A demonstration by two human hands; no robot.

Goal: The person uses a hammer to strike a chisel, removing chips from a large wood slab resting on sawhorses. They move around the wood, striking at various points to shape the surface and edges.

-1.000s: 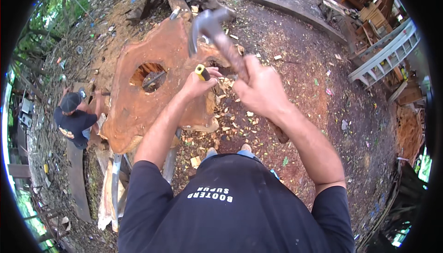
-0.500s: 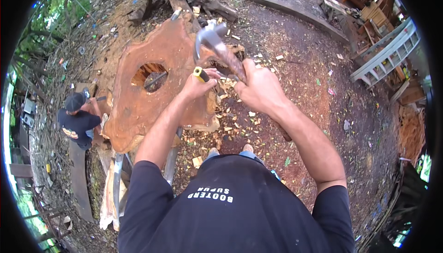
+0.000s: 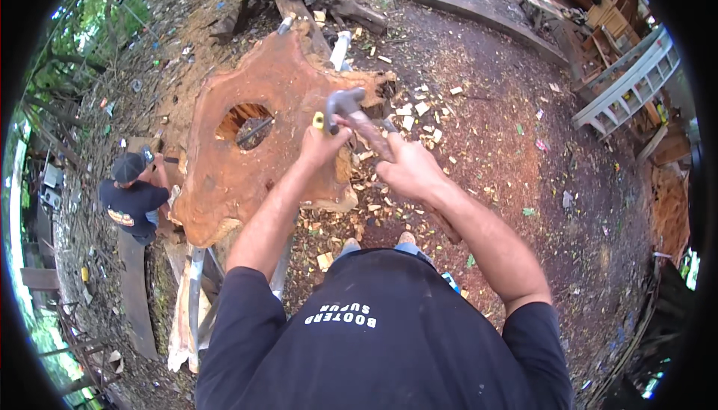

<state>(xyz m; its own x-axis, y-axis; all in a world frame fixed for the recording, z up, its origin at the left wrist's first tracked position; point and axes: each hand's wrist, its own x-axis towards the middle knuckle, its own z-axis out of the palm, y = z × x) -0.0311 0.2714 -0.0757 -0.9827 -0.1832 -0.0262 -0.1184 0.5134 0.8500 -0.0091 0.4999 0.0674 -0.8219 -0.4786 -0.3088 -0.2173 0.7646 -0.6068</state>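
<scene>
My right hand (image 3: 411,170) is wrapped round the brown handle of a claw hammer (image 3: 346,101). The hammer's metal head sits just beside my left hand (image 3: 326,145), close to the yellow end of a chisel (image 3: 318,120) gripped there. Whether hammer and chisel touch, I cannot tell. The hammer and my fingers hide most of the chisel's blade. Both hands are over the right edge of a large reddish-brown wood slab (image 3: 292,96), which has an irregular outline and a ragged hole (image 3: 245,126) through it.
Pale wood chips (image 3: 407,114) litter the ground round my feet. Metal legs (image 3: 196,290) hold up the slab. At the left, a person in a cap (image 3: 134,193) crouches by the slab with a tool. Logs (image 3: 340,2), a long beam (image 3: 479,17) and a ladder (image 3: 628,84) lie farther off.
The hammer head has come down toward the yellow end of the chisel, and my right hand is lower. My left hand keeps its grip. The crouching person has shifted slightly.
</scene>
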